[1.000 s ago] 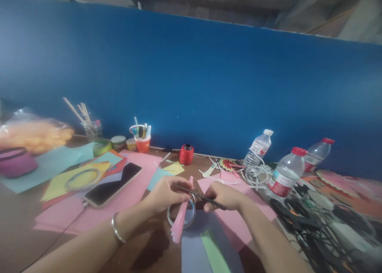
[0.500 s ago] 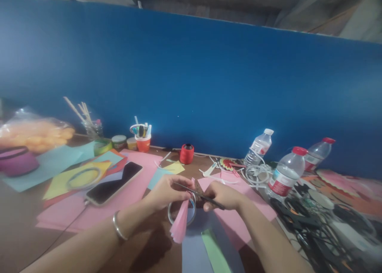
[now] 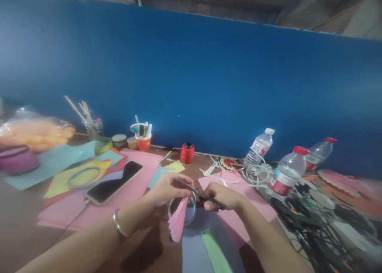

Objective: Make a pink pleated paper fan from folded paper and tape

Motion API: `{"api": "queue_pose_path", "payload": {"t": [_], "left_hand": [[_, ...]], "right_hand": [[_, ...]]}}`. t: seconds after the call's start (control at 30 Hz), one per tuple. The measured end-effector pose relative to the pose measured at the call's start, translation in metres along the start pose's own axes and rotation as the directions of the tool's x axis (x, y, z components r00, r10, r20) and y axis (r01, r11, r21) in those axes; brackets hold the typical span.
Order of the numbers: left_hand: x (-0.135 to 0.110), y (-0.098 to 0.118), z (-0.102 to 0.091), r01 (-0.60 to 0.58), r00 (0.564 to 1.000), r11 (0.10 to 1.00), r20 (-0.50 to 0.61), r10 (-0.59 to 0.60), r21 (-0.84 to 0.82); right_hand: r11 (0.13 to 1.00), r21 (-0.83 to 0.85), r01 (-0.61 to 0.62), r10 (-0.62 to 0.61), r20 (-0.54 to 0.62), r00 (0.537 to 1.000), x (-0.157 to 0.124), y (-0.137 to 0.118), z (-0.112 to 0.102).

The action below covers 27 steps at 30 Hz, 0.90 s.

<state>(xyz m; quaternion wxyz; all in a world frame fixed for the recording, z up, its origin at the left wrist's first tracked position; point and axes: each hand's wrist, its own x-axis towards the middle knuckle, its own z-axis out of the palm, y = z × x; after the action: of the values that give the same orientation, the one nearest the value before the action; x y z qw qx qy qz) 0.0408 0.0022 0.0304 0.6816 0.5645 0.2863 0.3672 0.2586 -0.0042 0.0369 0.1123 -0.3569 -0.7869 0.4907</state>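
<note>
My left hand (image 3: 171,188) pinches the upper end of a pleated pink paper (image 3: 179,221), whose folds fan out downward. My right hand (image 3: 222,195) grips dark-handled scissors (image 3: 200,194); their blades point left, to the top of the pink paper at my left fingertips. How far the blades are apart is hard to tell. Just behind and below the paper is a round ring (image 3: 195,211), partly hidden by it. Beneath lie a grey-blue sheet (image 3: 193,245) and a light green strip (image 3: 215,251).
A phone (image 3: 116,183) lies on pink sheets at left. A red thread spool (image 3: 187,153) and a cup of tools (image 3: 143,143) stand near the blue wall. Plastic bottles (image 3: 283,173) and tangled black cables (image 3: 313,229) occupy the right side. White strips (image 3: 253,175) lie around.
The small piece of pink paper that stuck up above the scissor blades no longer shows. The pleated paper has swung slightly left; both hands stay nearly in place.
</note>
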Motion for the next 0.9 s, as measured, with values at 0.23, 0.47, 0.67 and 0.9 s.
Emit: {"api": "queue_pose_path", "payload": {"t": [0.23, 0.47, 0.67, 0.9], "left_hand": [[0.002, 0.000, -0.003, -0.033, 0.999, 0.999, 0.017, 0.032, 0.024], [0.003, 0.003, -0.001, -0.025, 0.997, 0.998, -0.074, 0.029, 0.054], [-0.001, 0.014, 0.005, -0.003, 0.991, 1.000, -0.136, 0.005, 0.017], [0.004, 0.012, -0.004, -0.019, 0.986, 1.000, -0.167, 0.018, -0.004]], "right_hand": [[0.995, 0.068, 0.071, -0.069, -0.031, 0.997, 0.004, 0.008, 0.004], [0.996, 0.056, 0.069, -0.064, -0.084, 0.994, 0.008, 0.013, 0.008], [0.998, 0.031, 0.063, -0.058, -0.135, 0.989, 0.011, 0.018, 0.011], [0.990, 0.075, 0.118, -0.111, -0.094, 0.989, 0.010, 0.021, 0.011]]}}
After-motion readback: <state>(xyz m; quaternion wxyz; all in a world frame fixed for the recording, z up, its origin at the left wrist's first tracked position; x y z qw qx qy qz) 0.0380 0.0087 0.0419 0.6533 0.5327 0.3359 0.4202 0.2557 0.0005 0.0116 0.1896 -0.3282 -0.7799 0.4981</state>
